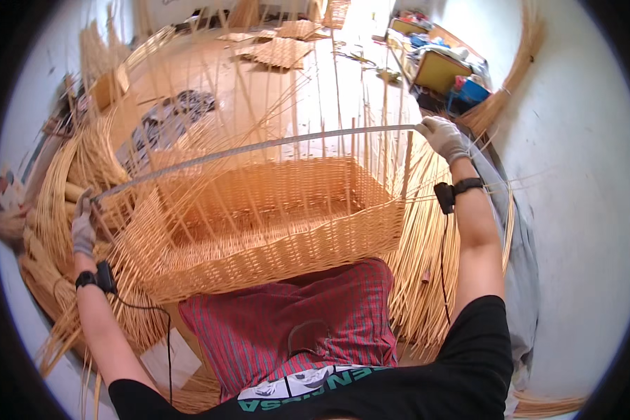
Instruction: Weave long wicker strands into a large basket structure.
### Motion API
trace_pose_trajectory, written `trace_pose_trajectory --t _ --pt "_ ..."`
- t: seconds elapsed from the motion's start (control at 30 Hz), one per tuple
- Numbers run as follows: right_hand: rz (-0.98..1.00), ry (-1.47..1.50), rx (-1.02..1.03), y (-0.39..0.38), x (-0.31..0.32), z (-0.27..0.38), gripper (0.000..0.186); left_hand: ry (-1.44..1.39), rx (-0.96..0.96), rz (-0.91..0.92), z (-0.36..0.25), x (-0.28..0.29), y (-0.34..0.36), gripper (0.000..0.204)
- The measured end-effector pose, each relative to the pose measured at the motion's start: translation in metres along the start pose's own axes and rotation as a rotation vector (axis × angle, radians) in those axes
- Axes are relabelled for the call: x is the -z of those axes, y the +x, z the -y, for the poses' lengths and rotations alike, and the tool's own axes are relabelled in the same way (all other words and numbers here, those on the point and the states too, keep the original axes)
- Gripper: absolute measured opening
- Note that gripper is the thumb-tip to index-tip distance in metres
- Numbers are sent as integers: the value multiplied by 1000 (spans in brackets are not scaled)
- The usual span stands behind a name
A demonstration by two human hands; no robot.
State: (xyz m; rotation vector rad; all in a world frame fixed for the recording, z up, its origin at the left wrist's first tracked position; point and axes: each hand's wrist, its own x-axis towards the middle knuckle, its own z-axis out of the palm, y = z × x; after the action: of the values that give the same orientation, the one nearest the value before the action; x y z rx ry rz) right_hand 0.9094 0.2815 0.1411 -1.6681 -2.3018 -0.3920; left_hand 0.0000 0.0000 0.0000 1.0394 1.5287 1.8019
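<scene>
Open-topped rectangular wicker basket (287, 253) and a long, thin grey strip (287, 141).
The tan basket, closely woven, lies lengthwise before the person, its right end farther away, with bare upright stakes (407, 166) rising above its walls. The strip spans from the left hand (84, 227) to the higher right hand (443, 138), appearing gently bowed; whether it touches the stakes is unclear.

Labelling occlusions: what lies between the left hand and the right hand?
Head view: a long grey strip spans from the left hand to the right hand, with the wicker basket's upright canes along the stretch.
</scene>
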Motion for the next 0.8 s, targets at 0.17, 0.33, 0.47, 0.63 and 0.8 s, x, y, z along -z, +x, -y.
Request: trace_pose_trajectory --t 0.17,0.33,0.47,0.63,0.8 --pt "122 -54 -112 6 -14 -14 49 22 -11 -3 -5 -8 3 39" --pt "64 57 -58 3 -24 -29 47 -5 20 22 -7 -12 9 36" --pt "77 105 -39 0 -30 -33 44 51 38 -18 -11 -17 5 35" --pt "70 122 47 0 -38 -37 32 98 77 -117 -19 -20 -3 34" --pt "24 202 9 -3 -33 -22 28 150 48 -19 -23 -23 -6 37"
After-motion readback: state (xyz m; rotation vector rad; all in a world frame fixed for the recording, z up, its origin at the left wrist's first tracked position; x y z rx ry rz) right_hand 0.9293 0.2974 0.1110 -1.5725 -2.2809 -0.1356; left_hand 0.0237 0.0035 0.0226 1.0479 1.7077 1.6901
